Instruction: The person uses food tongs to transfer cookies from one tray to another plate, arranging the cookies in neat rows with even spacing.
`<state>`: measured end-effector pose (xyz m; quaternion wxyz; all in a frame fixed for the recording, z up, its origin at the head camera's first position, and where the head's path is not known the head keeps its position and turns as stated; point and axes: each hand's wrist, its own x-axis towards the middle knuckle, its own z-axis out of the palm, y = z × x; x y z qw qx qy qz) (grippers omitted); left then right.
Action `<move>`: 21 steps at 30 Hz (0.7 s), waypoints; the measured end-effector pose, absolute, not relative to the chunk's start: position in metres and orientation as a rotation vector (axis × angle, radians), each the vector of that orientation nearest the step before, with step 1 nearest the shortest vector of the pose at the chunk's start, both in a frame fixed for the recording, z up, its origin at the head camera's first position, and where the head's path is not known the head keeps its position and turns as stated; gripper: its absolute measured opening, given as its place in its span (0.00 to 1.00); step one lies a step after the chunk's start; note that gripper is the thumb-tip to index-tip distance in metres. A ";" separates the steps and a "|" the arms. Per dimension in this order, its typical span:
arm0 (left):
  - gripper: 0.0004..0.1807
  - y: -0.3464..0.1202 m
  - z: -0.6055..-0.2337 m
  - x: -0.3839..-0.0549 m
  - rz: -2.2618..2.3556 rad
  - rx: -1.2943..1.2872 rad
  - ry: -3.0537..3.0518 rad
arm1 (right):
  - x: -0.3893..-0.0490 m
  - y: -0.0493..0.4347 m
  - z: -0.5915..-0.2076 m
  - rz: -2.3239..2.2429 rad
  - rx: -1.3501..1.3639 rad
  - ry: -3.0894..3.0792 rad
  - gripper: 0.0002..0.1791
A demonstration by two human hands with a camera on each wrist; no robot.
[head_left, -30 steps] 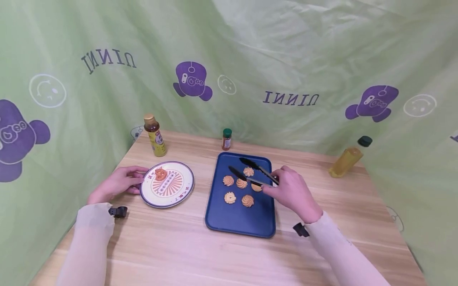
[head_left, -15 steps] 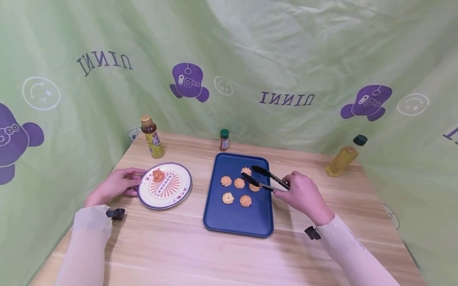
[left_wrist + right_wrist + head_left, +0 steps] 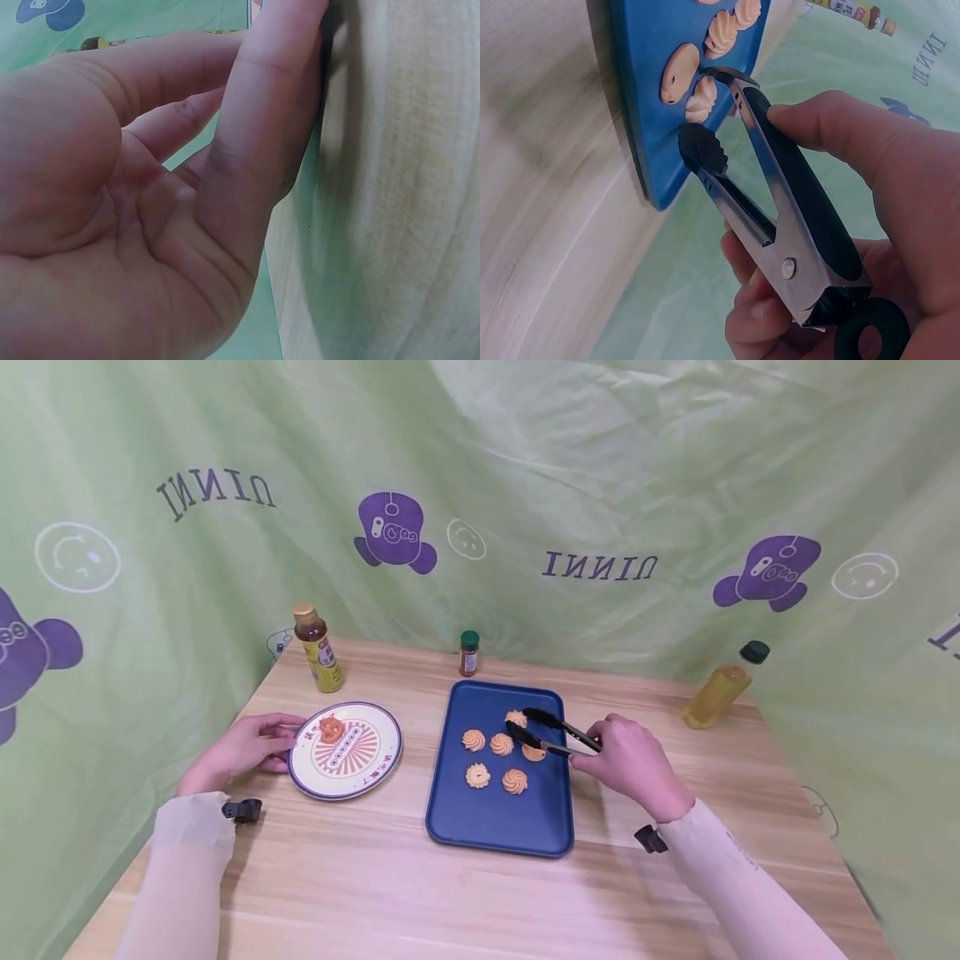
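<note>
My left hand holds the left rim of a round patterned plate, thumb and fingers at its edge. A brown cookie lies on the plate. My right hand grips black-and-metal tongs; their arms stand apart. The tong tips hover around the rearmost swirl cookie on a blue tray, with a gap at its sides. A plain round cookie lies beside it. Several more swirl cookies sit on the tray. In the left wrist view the plate is mostly hidden behind my fingers.
A yellow-labelled bottle stands behind the plate. Behind the tray is a small green-capped spice jar. An oil bottle stands at the back right of the wooden table. A green printed curtain encloses the back and sides.
The right hand and tongs have drawn back to the right and slightly nearer, and the tips now stand around the rearmost cookie. The view shifted a little. My left hand stays at the plate.
</note>
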<state>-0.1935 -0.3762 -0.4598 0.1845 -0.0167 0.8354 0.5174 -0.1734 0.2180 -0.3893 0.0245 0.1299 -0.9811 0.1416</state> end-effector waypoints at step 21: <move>0.31 -0.375 -0.456 -0.191 1.429 -0.033 2.368 | -0.174 0.216 -0.390 0.511 0.353 -3.078 0.19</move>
